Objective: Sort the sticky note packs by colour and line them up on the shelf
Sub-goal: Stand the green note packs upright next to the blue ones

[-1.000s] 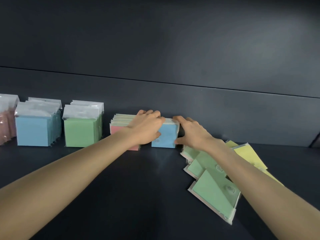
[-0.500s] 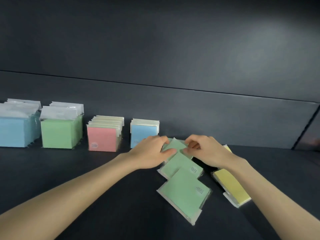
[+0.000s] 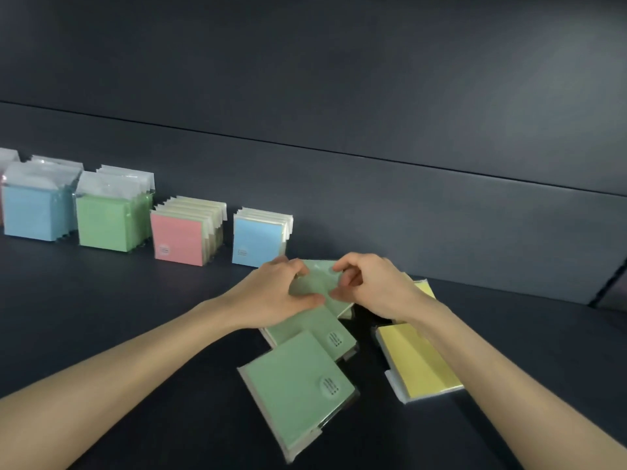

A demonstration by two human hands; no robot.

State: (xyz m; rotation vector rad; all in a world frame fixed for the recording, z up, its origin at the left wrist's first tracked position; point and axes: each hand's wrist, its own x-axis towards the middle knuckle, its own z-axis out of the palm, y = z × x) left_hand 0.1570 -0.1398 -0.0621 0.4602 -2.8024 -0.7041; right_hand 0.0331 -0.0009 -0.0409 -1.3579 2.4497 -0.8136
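While forearms converge over shelf [image 3: 135,317], left hand [image 3: 271,295], right hand [image 3: 371,286] pinch green pack [image 3: 317,283].

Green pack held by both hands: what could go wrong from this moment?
1. The top green pack, pinched by the left hand and right hand, overlaps a second green pack; lifting may drag it along.
2. The small blue row stands just behind the hands; a knuckle could topple it.
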